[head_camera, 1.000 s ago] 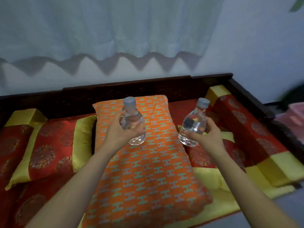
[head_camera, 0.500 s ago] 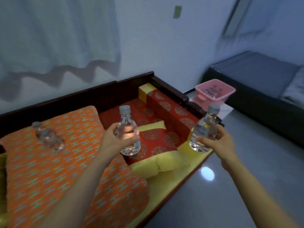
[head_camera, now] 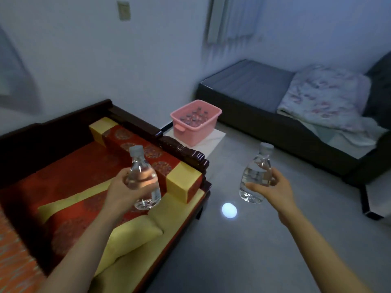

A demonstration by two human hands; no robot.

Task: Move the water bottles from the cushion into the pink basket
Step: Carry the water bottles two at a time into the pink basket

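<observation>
My left hand (head_camera: 120, 192) grips a clear water bottle (head_camera: 142, 176) with a grey cap, held upright over the red and yellow seat. My right hand (head_camera: 273, 191) grips a second clear water bottle (head_camera: 257, 174), upright over the grey floor. The pink basket (head_camera: 195, 123) stands on a white slab beyond the sofa's right armrest, well ahead of both hands, with several bottles inside. A sliver of the orange patterned cushion (head_camera: 14, 261) shows at the bottom left edge.
A dark wooden sofa armrest (head_camera: 182, 152) lies between my left hand and the basket. A low dark bed (head_camera: 275, 115) with a flowered blanket (head_camera: 323, 96) runs along the right. Grey floor (head_camera: 232, 250) spreads under my right arm, with a bright light reflection.
The view has swung right, away from the orange cushion. The pink basket has come toward the middle of the view and looks nearer. Both hands still hold their bottles upright.
</observation>
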